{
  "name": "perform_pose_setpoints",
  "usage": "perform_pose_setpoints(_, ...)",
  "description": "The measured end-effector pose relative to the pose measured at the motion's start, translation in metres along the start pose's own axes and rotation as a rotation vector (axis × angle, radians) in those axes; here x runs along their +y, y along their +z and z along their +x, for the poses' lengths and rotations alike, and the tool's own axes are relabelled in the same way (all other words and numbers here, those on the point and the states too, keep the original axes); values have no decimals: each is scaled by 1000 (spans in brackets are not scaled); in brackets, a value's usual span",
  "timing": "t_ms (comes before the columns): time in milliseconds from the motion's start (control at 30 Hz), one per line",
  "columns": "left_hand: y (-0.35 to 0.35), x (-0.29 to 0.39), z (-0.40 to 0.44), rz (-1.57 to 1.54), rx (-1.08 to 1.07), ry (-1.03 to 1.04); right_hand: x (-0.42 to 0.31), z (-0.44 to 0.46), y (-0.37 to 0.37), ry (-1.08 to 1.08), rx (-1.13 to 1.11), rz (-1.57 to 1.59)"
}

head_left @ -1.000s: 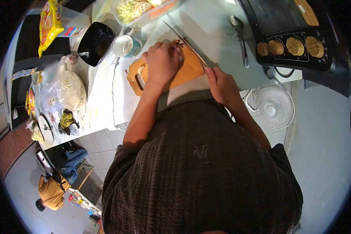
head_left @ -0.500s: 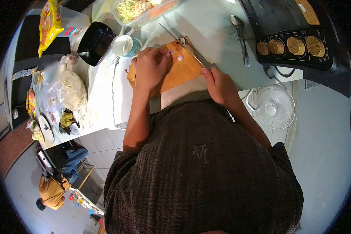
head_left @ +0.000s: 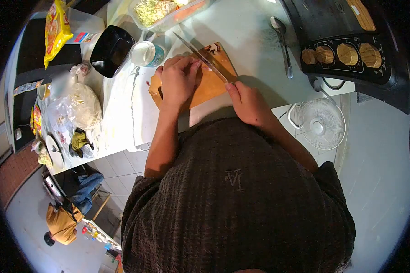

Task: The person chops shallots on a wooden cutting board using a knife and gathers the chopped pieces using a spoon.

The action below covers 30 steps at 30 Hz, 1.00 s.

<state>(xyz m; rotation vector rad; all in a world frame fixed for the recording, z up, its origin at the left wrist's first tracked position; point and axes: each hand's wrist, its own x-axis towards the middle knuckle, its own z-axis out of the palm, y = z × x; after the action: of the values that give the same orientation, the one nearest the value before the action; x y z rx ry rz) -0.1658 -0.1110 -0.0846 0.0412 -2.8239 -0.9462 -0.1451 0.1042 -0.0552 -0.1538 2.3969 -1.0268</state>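
Over the cutting board (head_left: 210, 88) on the bench (head_left: 259, 54), the knife (head_left: 200, 57) has shifted in towards the left hand (head_left: 176, 82), its blade now beside those fingertips. The left grip seems to pinch a small purplish piece (head_left: 199, 63) above the board; the right hand (head_left: 249, 104), at the board's near right edge, wraps the handle. Blade and piece look close enough for a cut, fingertips exposed.
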Motion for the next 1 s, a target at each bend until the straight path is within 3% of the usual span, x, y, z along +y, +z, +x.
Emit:
perform_pose_setpoints(300, 2, 1, -8, 18, 51, 37, -3, 1, 5, 35, -15, 10)
perform_pose_setpoints(400, 3, -3, -10, -111, 68, -39, 1, 1, 4, 16, 19, 25)
perform_pose_setpoints(600, 6, -6, -12, 25, 143, -37, 2, -1, 3, 36, 3, 7)
perform_pose_setpoints(667, 6, -3, -11, -212, 33, -306, 1, -2, 3, 51, -13, 30)
perform_pose_setpoints(800, 8, 7, -6, -288, 127, -289, -2, -6, 1, 51, -12, 166)
perform_pose_setpoints(900, 0, 26, 1, -513, 198, -323, -9, -12, -4, 53, -26, 326)
perform_pose_setpoints(1000, 0, 28, 5, -732, 216, -325, -1, -11, -1, -27, 89, 254)
